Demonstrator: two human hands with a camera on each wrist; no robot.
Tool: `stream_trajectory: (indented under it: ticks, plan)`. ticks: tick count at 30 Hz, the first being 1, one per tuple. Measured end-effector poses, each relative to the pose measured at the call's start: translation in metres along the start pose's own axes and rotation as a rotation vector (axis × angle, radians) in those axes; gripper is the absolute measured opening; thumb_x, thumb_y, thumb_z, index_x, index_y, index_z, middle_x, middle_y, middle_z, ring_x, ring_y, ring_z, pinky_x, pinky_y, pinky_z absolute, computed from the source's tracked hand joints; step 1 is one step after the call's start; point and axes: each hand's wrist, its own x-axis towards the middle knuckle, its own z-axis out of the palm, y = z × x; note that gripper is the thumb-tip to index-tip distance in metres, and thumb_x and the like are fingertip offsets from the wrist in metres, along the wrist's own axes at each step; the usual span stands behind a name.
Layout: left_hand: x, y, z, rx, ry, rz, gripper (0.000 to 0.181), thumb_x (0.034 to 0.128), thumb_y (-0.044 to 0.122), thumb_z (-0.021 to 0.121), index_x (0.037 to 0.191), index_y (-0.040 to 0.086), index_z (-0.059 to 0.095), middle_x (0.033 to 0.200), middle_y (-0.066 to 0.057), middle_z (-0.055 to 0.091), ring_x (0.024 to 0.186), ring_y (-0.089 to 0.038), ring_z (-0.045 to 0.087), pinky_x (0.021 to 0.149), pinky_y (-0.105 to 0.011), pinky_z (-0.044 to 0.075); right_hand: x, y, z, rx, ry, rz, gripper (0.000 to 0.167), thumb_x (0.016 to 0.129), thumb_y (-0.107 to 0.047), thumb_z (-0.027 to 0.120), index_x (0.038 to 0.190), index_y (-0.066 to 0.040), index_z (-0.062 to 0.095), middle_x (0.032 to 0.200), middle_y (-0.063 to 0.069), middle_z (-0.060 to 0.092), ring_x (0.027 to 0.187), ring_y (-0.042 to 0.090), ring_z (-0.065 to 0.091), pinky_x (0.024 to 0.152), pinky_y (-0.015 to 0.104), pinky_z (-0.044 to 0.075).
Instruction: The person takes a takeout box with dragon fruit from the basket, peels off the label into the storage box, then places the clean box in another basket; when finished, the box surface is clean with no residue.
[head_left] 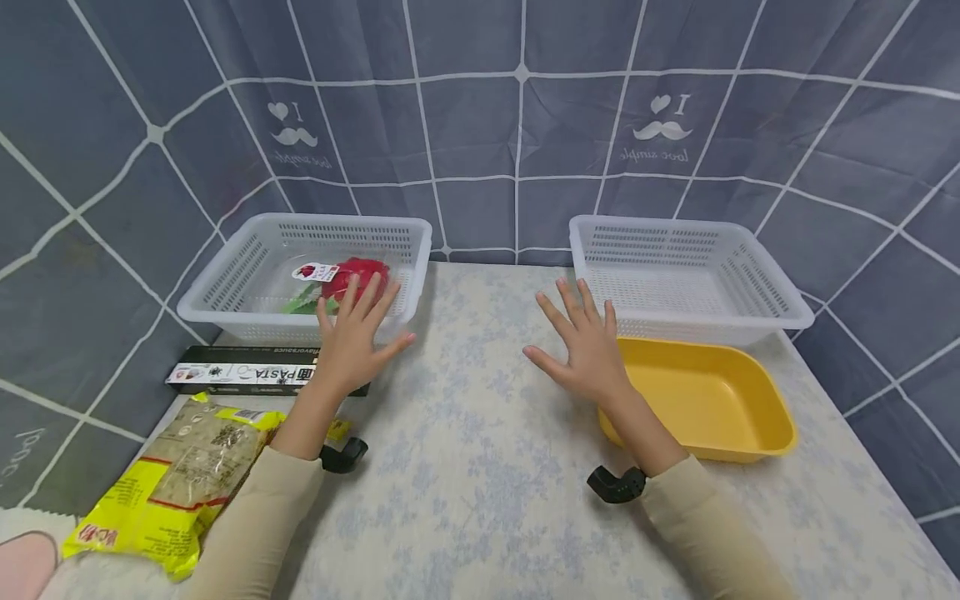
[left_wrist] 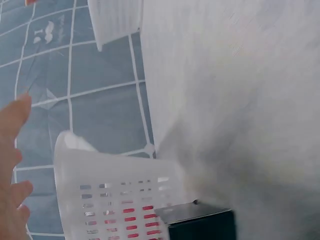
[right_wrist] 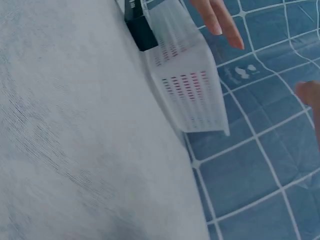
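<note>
Left hand [head_left: 352,354] spread wide, near a black PASTA box [head_left: 247,373] and a white basket [head_left: 247,320] holding a red-and-green packaged item [head_left: 358,265]; right hand [head_left: 588,354] also spread, near a yellow tray [head_left: 697,400] and a second white basket [head_left: 705,322]; yellow bag [head_left: 195,475] beside the left sleeve [head_left: 258,517], on a pale table [head_left: 465,467]

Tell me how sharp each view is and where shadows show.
Head: fairly crisp, soft shadow beside the left sleeve on the table; left wrist: hazy, blurred shadow near the white basket; right wrist: soft, bluish cast.
</note>
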Motion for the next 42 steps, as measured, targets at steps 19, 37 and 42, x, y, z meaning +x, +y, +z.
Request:
stream_trajectory:
  ticks: [19,37,42]
  plan:
    - [-0.042,-0.013,0.013,-0.417,0.465,-0.067,0.035,0.0832,0.005,0.069,0.117,-0.001,0.066,0.116,-0.02,0.064,0.109,-0.037,0.056,0.093,-0.051,0.04,0.007,-0.022,0.049,0.222,0.174,-0.115,0.056,0.088,-0.026,0.064,0.135,0.002,0.055,0.142,0.024,0.047,0.135,0.045,0.034,0.1,0.069,0.03]
    - [-0.027,-0.026,0.023,-0.843,0.643,-0.882,0.039,0.0963,0.03,0.058,0.118,0.002,0.042,0.089,-0.002,0.058,0.071,-0.009,0.058,0.066,-0.022,0.044,0.032,-0.05,0.058,0.364,0.14,-0.11,0.047,0.089,-0.025,0.065,0.128,0.001,0.061,0.138,0.02,0.051,0.13,0.037,0.043,0.102,0.06,0.033]
    - [-0.024,-0.027,0.022,-1.023,0.631,-0.86,0.04,0.0968,0.027,0.059,0.118,0.005,0.034,0.093,-0.004,0.055,0.077,-0.015,0.063,0.08,-0.024,0.051,0.043,-0.059,0.056,0.358,0.118,-0.116,0.045,0.091,-0.026,0.064,0.127,0.0,0.061,0.138,0.018,0.051,0.131,0.035,0.042,0.105,0.057,0.033]
